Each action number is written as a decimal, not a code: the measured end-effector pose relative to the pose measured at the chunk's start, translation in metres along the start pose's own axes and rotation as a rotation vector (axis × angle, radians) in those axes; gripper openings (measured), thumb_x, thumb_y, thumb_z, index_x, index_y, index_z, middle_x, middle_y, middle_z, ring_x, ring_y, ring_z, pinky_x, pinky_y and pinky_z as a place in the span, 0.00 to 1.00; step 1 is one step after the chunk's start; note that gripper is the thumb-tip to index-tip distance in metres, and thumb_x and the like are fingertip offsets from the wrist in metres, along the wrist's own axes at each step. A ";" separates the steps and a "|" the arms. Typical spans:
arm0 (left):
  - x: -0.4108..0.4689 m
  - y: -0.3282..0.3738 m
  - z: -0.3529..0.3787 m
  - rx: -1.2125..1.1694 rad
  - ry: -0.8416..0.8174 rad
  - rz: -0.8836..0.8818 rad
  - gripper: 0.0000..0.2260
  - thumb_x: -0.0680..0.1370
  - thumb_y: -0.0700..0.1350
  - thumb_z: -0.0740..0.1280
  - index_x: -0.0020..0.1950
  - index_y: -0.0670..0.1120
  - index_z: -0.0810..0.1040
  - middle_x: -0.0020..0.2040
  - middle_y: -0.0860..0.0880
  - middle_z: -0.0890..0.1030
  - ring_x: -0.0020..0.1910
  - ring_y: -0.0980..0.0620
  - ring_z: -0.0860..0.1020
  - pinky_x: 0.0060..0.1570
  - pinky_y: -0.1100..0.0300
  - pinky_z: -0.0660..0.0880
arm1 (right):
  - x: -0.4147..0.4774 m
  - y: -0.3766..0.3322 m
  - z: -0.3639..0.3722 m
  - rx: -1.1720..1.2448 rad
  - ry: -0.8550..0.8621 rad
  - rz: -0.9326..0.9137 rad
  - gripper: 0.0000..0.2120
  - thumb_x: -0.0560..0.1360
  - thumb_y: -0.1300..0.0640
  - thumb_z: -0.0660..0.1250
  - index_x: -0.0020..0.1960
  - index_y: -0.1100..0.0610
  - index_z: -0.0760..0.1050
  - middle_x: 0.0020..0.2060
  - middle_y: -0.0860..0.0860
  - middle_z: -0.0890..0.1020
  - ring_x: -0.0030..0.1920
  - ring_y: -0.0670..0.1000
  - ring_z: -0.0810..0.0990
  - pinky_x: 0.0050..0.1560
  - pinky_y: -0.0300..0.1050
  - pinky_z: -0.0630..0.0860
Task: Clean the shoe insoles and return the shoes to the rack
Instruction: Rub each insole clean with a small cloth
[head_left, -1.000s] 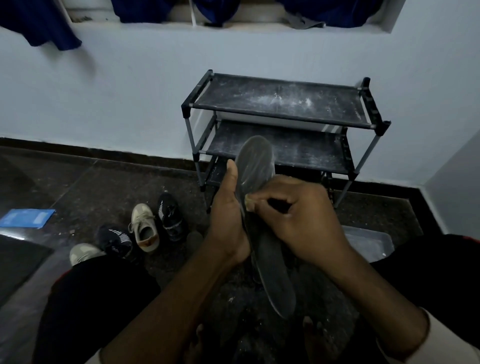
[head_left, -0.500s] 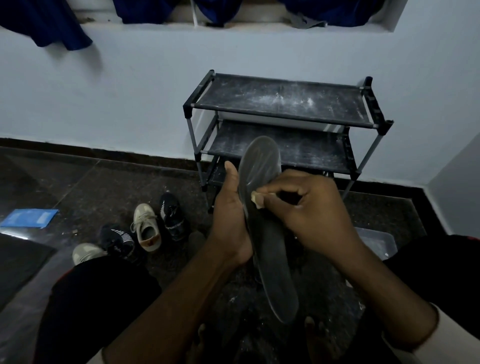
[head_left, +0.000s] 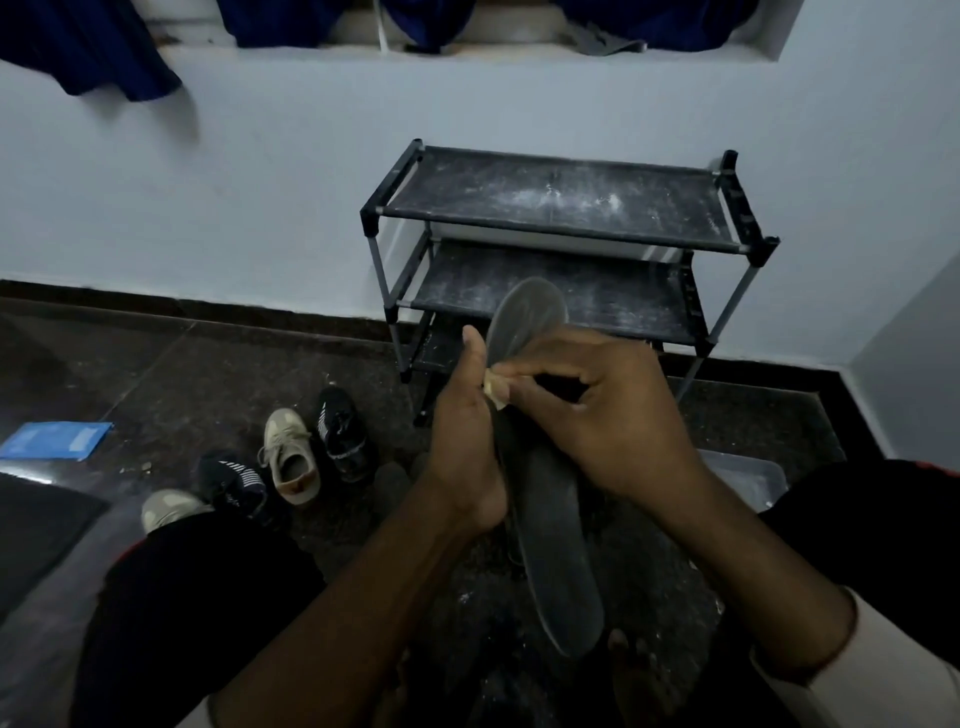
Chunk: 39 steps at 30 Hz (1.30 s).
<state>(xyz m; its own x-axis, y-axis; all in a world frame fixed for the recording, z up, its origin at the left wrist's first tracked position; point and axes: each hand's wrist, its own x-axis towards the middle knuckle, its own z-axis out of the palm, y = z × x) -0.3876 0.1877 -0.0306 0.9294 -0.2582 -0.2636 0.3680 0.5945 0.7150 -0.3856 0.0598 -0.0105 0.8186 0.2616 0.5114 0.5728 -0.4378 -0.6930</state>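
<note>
Four loose shoes sit on the dark stone floor at left: a pale grey shoe (head_left: 169, 508) nearest the knee, a black knit shoe with white stripes (head_left: 234, 480), a beige lace-up sneaker (head_left: 291, 460) and a black sneaker with white markings (head_left: 340, 434). They are off the rack, probably waiting for their insoles. A flat blue packet (head_left: 54, 440) lies further left, well apart.

At centre, the left hand (head_left: 467, 447) grips a long dark grey foam insole (head_left: 556, 545) by its left edge, thumb up along the edge, the other fingers hidden behind it. The insole stands nearly upright, toe end up, likely so its face is steady for wiping.

Just right, the right hand (head_left: 602, 415) pinches a small pale scrap of cloth or sponge (head_left: 496, 388) between thumb and curled fingertips, pressing it on the insole's upper part, beside the left thumb.

Behind stands a black three-tier metal shoe rack (head_left: 561, 208), dusty, with no shoes visible. A clear plastic tub (head_left: 748, 478) peeks out at right.
</note>
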 end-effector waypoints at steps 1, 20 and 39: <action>0.001 0.001 -0.002 -0.004 0.002 0.011 0.32 0.82 0.65 0.52 0.57 0.41 0.85 0.54 0.39 0.85 0.53 0.45 0.85 0.45 0.54 0.83 | -0.003 0.000 -0.002 0.024 -0.073 0.004 0.05 0.75 0.60 0.75 0.50 0.56 0.87 0.45 0.45 0.86 0.46 0.44 0.84 0.49 0.46 0.81; 0.006 -0.003 -0.005 -0.067 -0.009 -0.017 0.30 0.83 0.64 0.54 0.67 0.42 0.79 0.61 0.39 0.82 0.58 0.44 0.82 0.55 0.51 0.81 | -0.001 0.006 -0.004 -0.068 -0.022 0.128 0.02 0.75 0.57 0.75 0.47 0.52 0.87 0.42 0.44 0.85 0.43 0.42 0.83 0.46 0.47 0.80; 0.007 -0.003 -0.003 -0.103 -0.041 -0.004 0.29 0.83 0.63 0.53 0.60 0.42 0.83 0.57 0.39 0.84 0.55 0.45 0.84 0.52 0.52 0.82 | 0.004 0.005 -0.009 0.047 -0.012 0.147 0.01 0.74 0.58 0.76 0.45 0.54 0.87 0.41 0.44 0.86 0.43 0.44 0.84 0.47 0.51 0.82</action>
<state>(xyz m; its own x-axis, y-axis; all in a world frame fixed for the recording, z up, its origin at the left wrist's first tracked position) -0.3824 0.1866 -0.0365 0.9268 -0.2905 -0.2379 0.3744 0.6678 0.6433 -0.3799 0.0509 -0.0078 0.8939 0.2080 0.3970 0.4481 -0.4316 -0.7829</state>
